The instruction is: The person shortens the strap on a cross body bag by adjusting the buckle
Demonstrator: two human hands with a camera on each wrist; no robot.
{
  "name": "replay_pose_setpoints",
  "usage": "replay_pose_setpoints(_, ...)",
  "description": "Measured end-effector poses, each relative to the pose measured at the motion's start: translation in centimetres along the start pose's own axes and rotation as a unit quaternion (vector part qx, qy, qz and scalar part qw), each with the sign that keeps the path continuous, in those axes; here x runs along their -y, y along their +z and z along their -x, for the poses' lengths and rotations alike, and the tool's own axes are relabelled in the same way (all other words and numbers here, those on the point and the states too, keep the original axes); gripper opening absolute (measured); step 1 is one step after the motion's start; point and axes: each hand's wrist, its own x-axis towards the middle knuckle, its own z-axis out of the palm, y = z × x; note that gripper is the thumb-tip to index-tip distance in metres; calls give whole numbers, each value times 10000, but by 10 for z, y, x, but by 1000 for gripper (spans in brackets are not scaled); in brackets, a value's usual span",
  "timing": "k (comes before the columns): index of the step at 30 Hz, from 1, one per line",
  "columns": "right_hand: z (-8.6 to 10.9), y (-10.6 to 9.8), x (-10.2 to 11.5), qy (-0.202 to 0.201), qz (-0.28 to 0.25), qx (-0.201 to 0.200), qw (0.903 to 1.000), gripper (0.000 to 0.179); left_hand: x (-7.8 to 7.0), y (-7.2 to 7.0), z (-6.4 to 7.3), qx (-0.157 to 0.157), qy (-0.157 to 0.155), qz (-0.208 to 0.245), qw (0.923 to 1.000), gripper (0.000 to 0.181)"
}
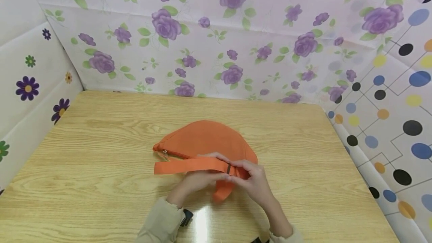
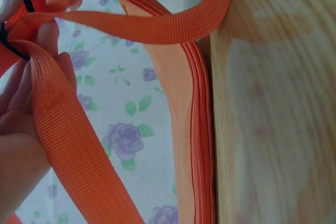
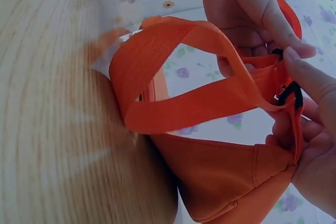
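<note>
An orange waist bag (image 1: pixel 206 136) lies on the table, its curved side away from me and its zipper (image 2: pixel 197 129) along the near side. Its orange strap (image 1: pixel 189 165) runs through a black strap slider (image 1: pixel 228 168) near the bag's right end. My left hand (image 1: pixel 202 179) holds the strap just left of the slider, fingers behind it and thumb below. With thumb and fingers, my right hand (image 1: pixel 254 181) pinches the strap at the slider. In the right wrist view the strap makes a wide loop (image 3: pixel 184 111), and both thumbs meet near the black slider.
The wooden table (image 1: pixel 94 183) extends around the bag on all sides. A flowered sheet (image 1: pixel 209 44) hangs behind, with a daisy-print sheet (image 1: pixel 27 108) at left and a dotted sheet (image 1: pixel 388 130) at right. Black wrist straps (image 1: pixel 186 217) show by the sleeves.
</note>
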Motion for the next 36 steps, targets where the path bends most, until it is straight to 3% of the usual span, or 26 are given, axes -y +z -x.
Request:
replay_pose_setpoints(5, -4, 1, 11, 51, 18, -52, 10000, 33, 1, -1, 1, -149, -96, -432, 9989, 27)
replay_pose_setpoints(13, -12, 0, 33, 556, -51, 84, 9984, 30, 1, -3, 4, -8, 34, -420, 9991, 25)
replay_pose_setpoints(21, -10, 1, 32, 352, 5, -34, 9994, 32, 0, -1, 2, 197, 838, -948, 9918, 16)
replay_pose_setpoints(24, -10, 2, 32, 422, -46, -71, 9991, 31, -1, -1, 2, 275, 984, -1102, 9886, 11)
replay_pose_setpoints(34, -10, 2, 37, 1148, 42, -125, 9933, 23, -1, -2, 6, 325, 690, -1285, 9888, 27)
replay_pose_setpoints(36, -10, 2, 38, 1258, 25, -97, 9920, 23, -13, -3, 8, 312, 710, -1254, 9891, 27)
